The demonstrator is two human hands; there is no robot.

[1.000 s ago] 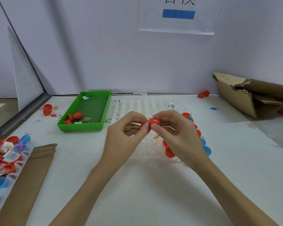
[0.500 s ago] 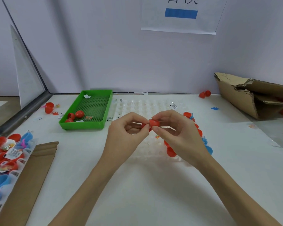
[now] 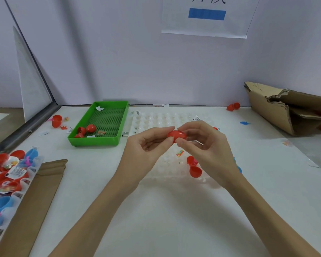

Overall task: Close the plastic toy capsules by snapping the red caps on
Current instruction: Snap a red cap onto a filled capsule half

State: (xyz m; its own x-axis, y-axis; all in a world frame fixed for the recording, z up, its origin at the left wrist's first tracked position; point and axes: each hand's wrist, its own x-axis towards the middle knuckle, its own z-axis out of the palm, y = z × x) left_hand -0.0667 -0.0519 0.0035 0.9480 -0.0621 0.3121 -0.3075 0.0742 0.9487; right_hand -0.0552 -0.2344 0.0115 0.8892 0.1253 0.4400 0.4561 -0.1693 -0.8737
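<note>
A red capsule (image 3: 176, 135) is held in the air between both hands, above the clear dimpled tray (image 3: 167, 119). My left hand (image 3: 146, 147) pinches its left end with thumb and forefinger. My right hand (image 3: 206, 145) pinches its right end the same way. Whether the two halves are fully joined is hidden by my fingers. Two open red halves (image 3: 194, 166) lie on the tray's right side under my right wrist, with a small colourful toy (image 3: 180, 153) beside them.
A green tray (image 3: 107, 141) at back left holds red capsule pieces (image 3: 87, 129). Far left stands a clear rack (image 3: 9, 175) of red and blue capsules beside cardboard (image 3: 35, 201). A torn cardboard box (image 3: 289, 108) sits at right. Loose red capsules (image 3: 233, 106) lie by the wall.
The hands have stayed at the same spot above the tray. The capsule now shows a longer, closed-looking red shape between the fingertips.
</note>
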